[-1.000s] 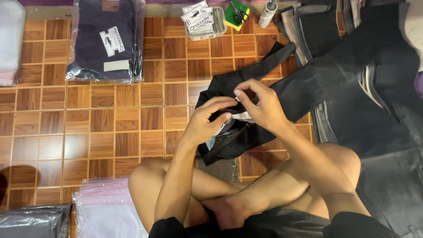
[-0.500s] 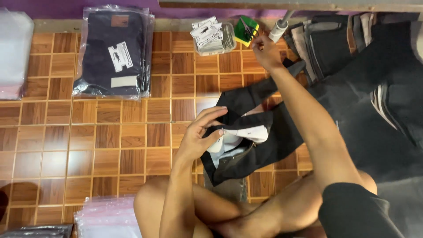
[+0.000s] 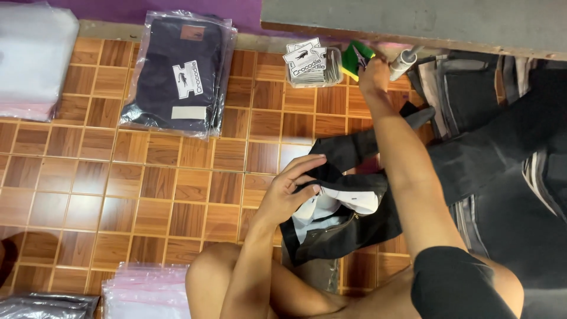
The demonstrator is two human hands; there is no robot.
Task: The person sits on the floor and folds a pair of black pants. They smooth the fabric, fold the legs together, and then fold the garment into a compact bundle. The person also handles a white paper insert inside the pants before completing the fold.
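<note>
Looking down from the head camera, we see a person seated on a brown tiled floor (image 3: 147, 195) with dark trousers (image 3: 354, 218) spread ahead of the knees. The left hand (image 3: 292, 189) rests on the waistband, its fingers (image 3: 307, 168) curled together and pinching the dark cloth beside a white lining patch (image 3: 354, 199). The right arm stretches away across the trousers, and the right hand (image 3: 373, 74) reaches the far edge of the floor, touching a green box (image 3: 354, 59) just beside a white tube (image 3: 403, 61). We cannot tell whether its fingers close on anything, since they are turned from view.

Near the green box stands a clear tub of white tags (image 3: 310, 62). Farther left lies a bagged dark garment (image 3: 180, 74) with a white label, and at the upper left corner a stack of clear bags (image 3: 32, 59). More clear bags (image 3: 144, 292) lie near the left knee. To the right, well apart from the left hand, a pile of dark trousers (image 3: 502, 177) covers the floor, running under the grey ledge (image 3: 413, 20).
</note>
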